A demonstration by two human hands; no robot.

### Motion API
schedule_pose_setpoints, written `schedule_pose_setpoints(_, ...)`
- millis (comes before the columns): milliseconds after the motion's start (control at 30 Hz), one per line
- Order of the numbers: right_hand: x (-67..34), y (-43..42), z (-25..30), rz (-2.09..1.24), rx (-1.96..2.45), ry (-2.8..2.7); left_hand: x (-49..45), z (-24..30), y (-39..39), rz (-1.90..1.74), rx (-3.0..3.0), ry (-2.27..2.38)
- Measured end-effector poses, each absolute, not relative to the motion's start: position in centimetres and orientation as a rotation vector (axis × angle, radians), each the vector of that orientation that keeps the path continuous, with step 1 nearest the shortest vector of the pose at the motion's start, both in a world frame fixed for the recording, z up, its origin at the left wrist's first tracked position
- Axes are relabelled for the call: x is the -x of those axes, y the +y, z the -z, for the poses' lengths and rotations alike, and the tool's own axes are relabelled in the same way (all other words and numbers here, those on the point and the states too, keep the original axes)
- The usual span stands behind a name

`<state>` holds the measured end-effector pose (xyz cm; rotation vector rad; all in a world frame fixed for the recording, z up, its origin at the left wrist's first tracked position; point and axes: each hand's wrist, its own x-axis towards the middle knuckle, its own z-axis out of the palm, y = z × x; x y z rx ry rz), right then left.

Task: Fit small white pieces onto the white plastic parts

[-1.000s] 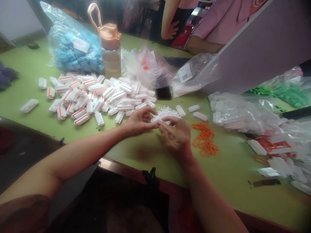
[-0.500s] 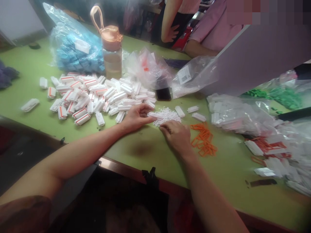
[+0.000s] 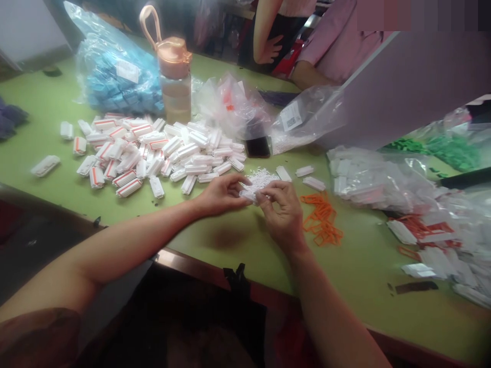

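My left hand (image 3: 225, 194) is closed on a white plastic casing (image 3: 248, 194), held by its left end just in front of a heap of tiny white parts (image 3: 263, 177). Thumb and fingers of my right hand (image 3: 282, 207) are pinched at the casing's right end; whatever they grip there is too small to make out. To the right of that hand lies a loose pile of orange plastic frames (image 3: 322, 220). Left of my hands spreads a big heap of white casings (image 3: 153, 148), some with an orange stripe.
A drink bottle (image 3: 175, 76) and a bag of blue parts (image 3: 118, 82) stand behind the heap. A phone (image 3: 258, 147) lies near clear bags (image 3: 307, 120). Bagged white parts (image 3: 368, 179) cover the right side. Two people are across the table (image 3: 215, 240).
My right hand has risen from beside the tiny white parts to the casing's right end. My left hand has moved slightly down and right with the casing.
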<state>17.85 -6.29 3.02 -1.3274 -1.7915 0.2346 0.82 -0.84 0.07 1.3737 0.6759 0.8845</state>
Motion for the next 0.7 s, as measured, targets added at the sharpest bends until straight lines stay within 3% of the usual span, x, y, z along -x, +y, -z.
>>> schedule_pose_setpoints(267,-17.5,-6.2,-2.4,-0.122,1.337,-1.828,-1.0,-0.3,-1.1,-0.892,-1.359,0.663)
schedule_pose_setpoints(567,-17.6,-7.3,-3.6,0.39,1.423,-2.142,-0.9,0.2,-1.1,-0.905,-1.353,0.656)
schedule_pose_setpoints(700,-17.3,-7.7,-4.0,0.396,1.431,-2.212,-0.7,0.4,-1.0,-0.923,-1.342,0.68)
